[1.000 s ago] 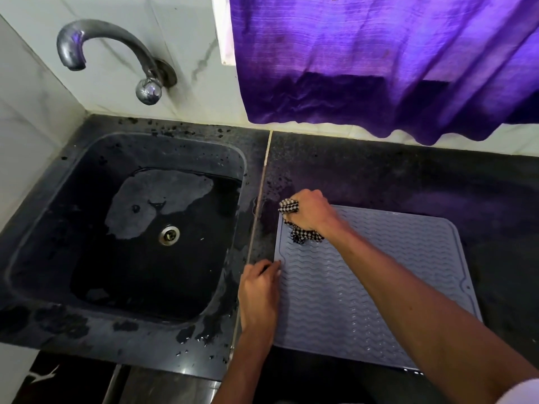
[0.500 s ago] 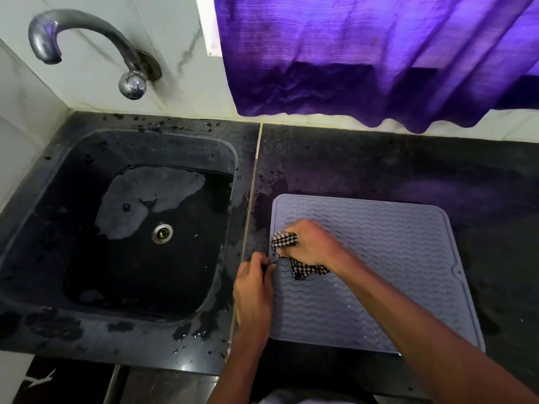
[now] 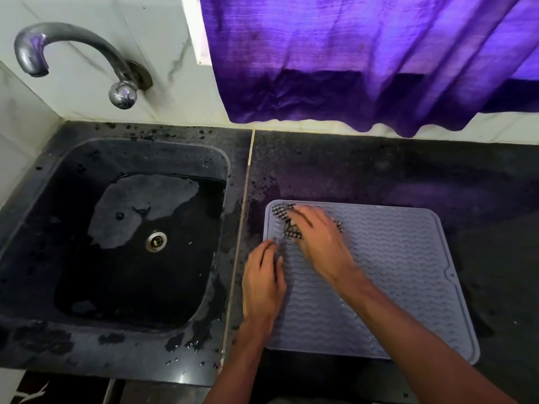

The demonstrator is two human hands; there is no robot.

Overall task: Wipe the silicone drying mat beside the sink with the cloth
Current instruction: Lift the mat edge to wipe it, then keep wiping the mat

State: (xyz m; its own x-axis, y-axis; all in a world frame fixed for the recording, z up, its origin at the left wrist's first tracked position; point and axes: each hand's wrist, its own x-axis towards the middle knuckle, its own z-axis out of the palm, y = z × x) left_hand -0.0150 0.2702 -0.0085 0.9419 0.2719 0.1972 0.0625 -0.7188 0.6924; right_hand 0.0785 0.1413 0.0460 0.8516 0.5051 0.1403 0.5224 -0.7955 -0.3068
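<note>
Black stone counter (image 3: 379, 176) ran under a wall of white marble tiles, and a purple curtain (image 3: 364, 53) hung down over the wall at the back. On the left side a dark sink (image 3: 87, 351) was set into the counter, with shallow water around its metal drain (image 3: 156, 241) and a curved metal tap (image 3: 73, 42) above it. The grey silicone drying mat (image 3: 402, 272), ribbed with wavy lines, lay flat on the counter just beside the sink, on its right. The black-and-white checked cloth (image 3: 281, 212) was on the far left corner of the mat, under the right hand (image 3: 318, 237). This hand was blurred, but its fingers looked stretched out and close together, laid flat over the cloth and pressing it to the mat; parts of the cloth showed past the fingertips and at both sides of the palm. The left hand (image 3: 262, 281) rested palm down on the left edge of the mat, near the right one, with straight fingers pressed together and pointing away from the person. Its fingertips were also a little blurred.
</note>
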